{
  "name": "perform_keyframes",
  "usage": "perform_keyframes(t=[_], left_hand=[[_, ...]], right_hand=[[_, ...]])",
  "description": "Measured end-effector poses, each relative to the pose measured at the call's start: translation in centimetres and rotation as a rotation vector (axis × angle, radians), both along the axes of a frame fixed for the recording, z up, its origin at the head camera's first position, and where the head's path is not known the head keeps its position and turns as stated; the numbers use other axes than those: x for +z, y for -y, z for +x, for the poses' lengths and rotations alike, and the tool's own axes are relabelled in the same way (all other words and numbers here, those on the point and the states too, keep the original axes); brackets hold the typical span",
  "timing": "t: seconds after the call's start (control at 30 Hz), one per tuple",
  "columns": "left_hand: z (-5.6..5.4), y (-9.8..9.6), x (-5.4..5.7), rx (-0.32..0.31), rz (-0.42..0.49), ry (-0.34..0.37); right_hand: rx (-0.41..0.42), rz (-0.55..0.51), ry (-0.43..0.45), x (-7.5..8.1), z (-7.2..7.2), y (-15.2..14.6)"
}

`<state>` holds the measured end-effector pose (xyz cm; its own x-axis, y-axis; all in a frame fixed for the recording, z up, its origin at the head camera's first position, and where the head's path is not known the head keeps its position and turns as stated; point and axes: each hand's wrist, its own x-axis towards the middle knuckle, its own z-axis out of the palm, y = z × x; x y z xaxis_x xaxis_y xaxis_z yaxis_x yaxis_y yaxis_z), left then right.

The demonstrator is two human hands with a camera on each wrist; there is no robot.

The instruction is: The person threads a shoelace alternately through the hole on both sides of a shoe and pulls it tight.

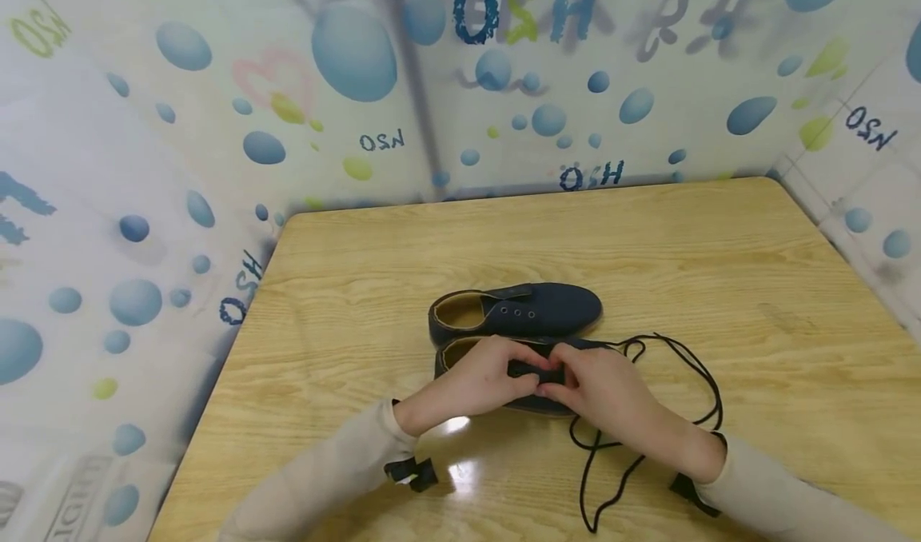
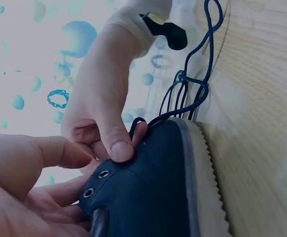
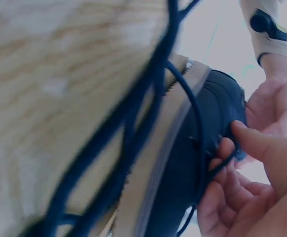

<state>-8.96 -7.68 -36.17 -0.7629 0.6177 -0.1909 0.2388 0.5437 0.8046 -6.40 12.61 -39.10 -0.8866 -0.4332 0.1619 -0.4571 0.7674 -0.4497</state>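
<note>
A dark navy shoe (image 1: 536,405) with a pale sole lies under both hands, its toe to the right. My left hand (image 1: 478,378) grips its eyelet flap (image 2: 111,185), with fingers tucked behind the edge beside two metal eyelets. Opposite it, my right hand (image 1: 604,382) has its thumb on the flap and pinches a thin dark shoelace (image 3: 222,167) close to the eyelets. The fingertips of both hands nearly meet over the shoe's opening. The lace end between the fingers is mostly hidden.
A matching shoe (image 1: 564,306) lies right behind, with bare eyelets and no lace showing. The long loose lace (image 1: 708,378) loops over the wooden table (image 1: 345,302) to the right and passes under my right forearm. Patterned walls (image 1: 496,126) stand behind the table.
</note>
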Motion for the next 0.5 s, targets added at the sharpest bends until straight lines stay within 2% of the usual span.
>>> perform_keyframes(t=[0.1,0.17,0.23,0.3,0.4,0.47,0.5], left_hand=[[0.1,-0.06,0.01,0.058,0.062,-0.066],[0.13,-0.15,0.16,0.086,0.081,-0.149],[0.17,-0.29,0.41,0.086,0.065,-0.246],[0.33,-0.45,0.71,0.076,-0.011,-0.341],[0.6,-0.65,0.91,0.053,-0.199,-0.467],[0.6,-0.74,0.81,0.036,-0.288,-0.491],[0.51,-0.75,0.76,0.021,-0.302,-0.467]], right_hand=[[0.035,-0.054,0.075,0.24,0.02,-0.38],[0.055,-0.084,0.095,0.36,0.02,-0.55],[0.069,-0.102,0.082,0.37,0.0,-0.62],[0.076,-0.115,0.043,0.28,0.0,-0.62],[0.073,-0.128,-0.028,0.08,0.03,-0.55],[0.067,-0.137,-0.072,-0.07,0.08,-0.49],[0.063,-0.141,-0.091,-0.12,0.1,-0.44]])
